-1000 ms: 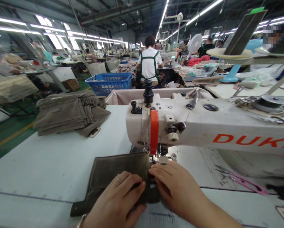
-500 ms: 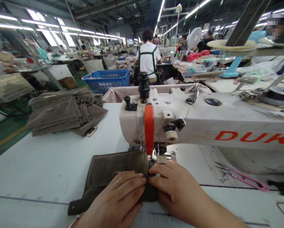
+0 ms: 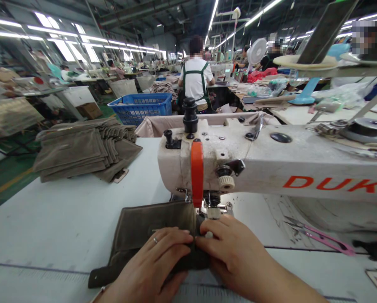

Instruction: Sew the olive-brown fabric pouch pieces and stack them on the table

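Observation:
A dark olive fabric piece, pouch-like with stitched edges and a small label, lies on the table with its right edge at the presser foot of the sewing machine. A narrow tab with a small hole sticks out at its lower left. My left hand, with a ring on one finger, rests on top with its fingers stretched flat over the fabric. Close by, my right hand has thumb and forefinger closed on the right edge, just in front of the foot. The orange guard partly hides the needle area.
A stack of similar olive pieces lies at the table's left. Pink-handled thread snips lie to the right under the machine arm. Behind stand a blue basket and a person in a white shirt. A ruler scale runs along the front.
The view has shifted very slightly. My right forefinger and thumb have moved a little on the fabric's edge; the fabric and my left hand stay nearly where they were.

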{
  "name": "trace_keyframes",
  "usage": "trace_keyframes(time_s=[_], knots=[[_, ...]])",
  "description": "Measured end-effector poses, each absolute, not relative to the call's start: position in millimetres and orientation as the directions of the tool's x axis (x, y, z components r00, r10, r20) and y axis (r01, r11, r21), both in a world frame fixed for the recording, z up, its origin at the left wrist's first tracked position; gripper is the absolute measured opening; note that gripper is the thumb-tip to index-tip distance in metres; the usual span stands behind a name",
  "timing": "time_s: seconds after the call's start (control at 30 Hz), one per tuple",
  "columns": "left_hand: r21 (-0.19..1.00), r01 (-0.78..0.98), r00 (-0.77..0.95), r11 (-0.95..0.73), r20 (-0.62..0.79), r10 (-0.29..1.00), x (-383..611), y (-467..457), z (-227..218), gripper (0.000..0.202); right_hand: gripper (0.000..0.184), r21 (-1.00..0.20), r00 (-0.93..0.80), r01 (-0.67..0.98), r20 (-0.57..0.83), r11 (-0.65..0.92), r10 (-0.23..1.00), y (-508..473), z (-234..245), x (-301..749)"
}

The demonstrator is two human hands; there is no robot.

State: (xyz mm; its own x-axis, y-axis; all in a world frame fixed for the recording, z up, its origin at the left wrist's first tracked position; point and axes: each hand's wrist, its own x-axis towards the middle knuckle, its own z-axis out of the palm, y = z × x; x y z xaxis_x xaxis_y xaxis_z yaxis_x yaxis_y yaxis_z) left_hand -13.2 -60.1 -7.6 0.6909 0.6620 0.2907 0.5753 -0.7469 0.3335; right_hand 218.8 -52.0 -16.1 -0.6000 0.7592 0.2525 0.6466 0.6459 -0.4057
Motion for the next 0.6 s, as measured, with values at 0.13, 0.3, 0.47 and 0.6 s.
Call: trace_keyframes(time_s=[0.13, 0.3, 0.47, 0.6], knots=[[0.319, 0.571, 0.715, -0.756, 0.258, 0.649, -11, -60, -4, 0.029, 0.028, -0.435, -0.614, 0.628, 0.233, 0.645, 0.755, -51, -13, 219], [0.286, 0.546, 0.754, -0.788, 0.243, 0.611, -6, -60, 3, 0.031, 0.030, -0.487, -0.602, 0.588, 0.270, 0.646, 0.751, -49, -12, 222], [0.277, 0.530, 0.774, -0.802, 0.230, 0.590, -6, -58, 7, 0.037, 0.042, -0.458, -0.600, 0.579, 0.319, 0.674, 0.733, -51, -21, 221], [0.320, 0.518, 0.774, -0.793, 0.220, 0.594, -8, -49, 4, 0.043, 0.042, -0.438, -0.570, 0.606, 0.343, 0.664, 0.747, -51, -28, 219]])
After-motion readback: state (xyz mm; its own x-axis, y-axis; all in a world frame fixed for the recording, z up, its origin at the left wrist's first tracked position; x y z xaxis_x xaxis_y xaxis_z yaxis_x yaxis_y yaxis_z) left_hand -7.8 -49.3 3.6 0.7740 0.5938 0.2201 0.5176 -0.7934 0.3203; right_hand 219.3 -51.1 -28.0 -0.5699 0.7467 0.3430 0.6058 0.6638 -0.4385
